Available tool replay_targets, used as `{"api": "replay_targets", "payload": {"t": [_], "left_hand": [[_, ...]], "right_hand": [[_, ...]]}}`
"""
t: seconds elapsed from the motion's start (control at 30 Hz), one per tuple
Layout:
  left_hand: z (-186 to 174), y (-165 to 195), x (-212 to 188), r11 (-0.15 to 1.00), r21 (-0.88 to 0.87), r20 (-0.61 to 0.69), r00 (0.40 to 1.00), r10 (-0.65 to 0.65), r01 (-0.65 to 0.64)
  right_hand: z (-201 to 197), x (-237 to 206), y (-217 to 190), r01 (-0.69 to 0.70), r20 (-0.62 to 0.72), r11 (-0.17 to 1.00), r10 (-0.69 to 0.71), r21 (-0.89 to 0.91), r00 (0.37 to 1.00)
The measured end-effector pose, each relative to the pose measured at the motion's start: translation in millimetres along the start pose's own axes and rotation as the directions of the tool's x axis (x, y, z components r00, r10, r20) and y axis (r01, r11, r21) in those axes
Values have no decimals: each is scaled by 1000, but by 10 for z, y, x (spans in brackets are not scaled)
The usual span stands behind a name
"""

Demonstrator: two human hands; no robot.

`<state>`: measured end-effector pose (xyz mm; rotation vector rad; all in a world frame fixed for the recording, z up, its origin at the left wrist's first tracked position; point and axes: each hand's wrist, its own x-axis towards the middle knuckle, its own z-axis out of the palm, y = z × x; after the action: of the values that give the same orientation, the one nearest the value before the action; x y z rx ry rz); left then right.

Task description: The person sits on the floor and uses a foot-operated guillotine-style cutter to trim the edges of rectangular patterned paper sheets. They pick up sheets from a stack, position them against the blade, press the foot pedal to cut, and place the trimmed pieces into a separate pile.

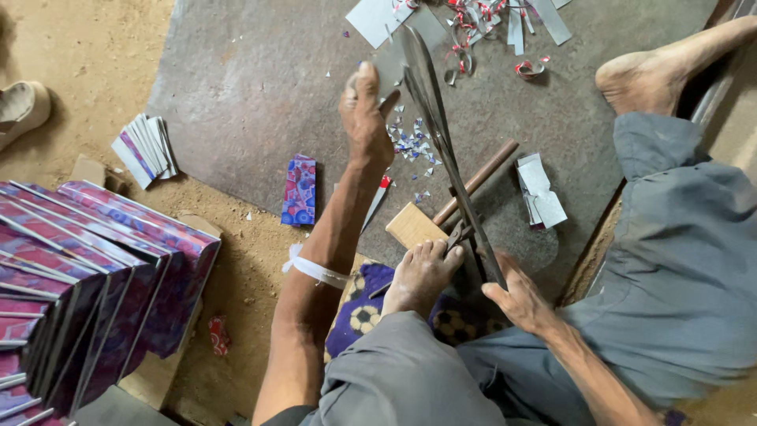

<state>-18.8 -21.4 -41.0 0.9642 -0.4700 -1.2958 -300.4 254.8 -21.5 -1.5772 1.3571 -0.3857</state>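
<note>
You sit on the ground with large metal shears [441, 150] standing between your hands, their long dark blades crossed and tilted, tips reaching up toward the far edge of a grey metal sheet [252, 87] that serves as the work surface. Your left hand [364, 106] is closed, thumb and fingers pinching a thin silvery strip [388, 61] held against the blades near their upper end. Your right hand [516, 296] is wrapped around the lower handle of the shears, fingers curled shut on it, just beside your bare left foot [420, 274], whose toes touch the tool's pivot area. A wooden block [414, 227] and a brown rod [477, 180] lie under the shears. Small shiny offcuts [410, 146] are scattered beside the blades, and curled red-and-silver trimmings [473, 24] lie near the top edge. To the right of the blades a small stack of silver pieces [540, 192] rests, with your other foot [650, 75] beyond it. Left of your forearm lies one patterned red-and-blue piece [300, 189], with bare sheet around it; farther left, on the dirt floor, a fan of cut strips [146, 147] and tall stacks of patterned sheets [87, 276] crowd the lower-left corner.
</note>
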Motion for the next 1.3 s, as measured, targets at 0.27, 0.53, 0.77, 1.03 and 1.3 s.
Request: {"api": "replay_targets", "payload": {"t": [0.27,0.53,0.77,1.03,1.3], "left_hand": [[48,555,-593,977,77,1,980,200,-200],[250,68,-2048,975,41,180,958,-223,220],[227,556,-1976,674,620,357,909,214,-402],[212,580,-1783,261,683,712,542,-447,-682],[-9,304,-1926,484,738,672,448,-590,-469]], "right_hand": [[0,210,-382,20,-222,933,-106,-360,969],[126,724,-980,199,-373,502,275,842,886],[-390,800,-1109,11,-334,946,103,323,937],[-897,747,-1241,348,189,738,-293,-579,937],[-829,683,-1195,345,261,830,-250,-439,933]]}}
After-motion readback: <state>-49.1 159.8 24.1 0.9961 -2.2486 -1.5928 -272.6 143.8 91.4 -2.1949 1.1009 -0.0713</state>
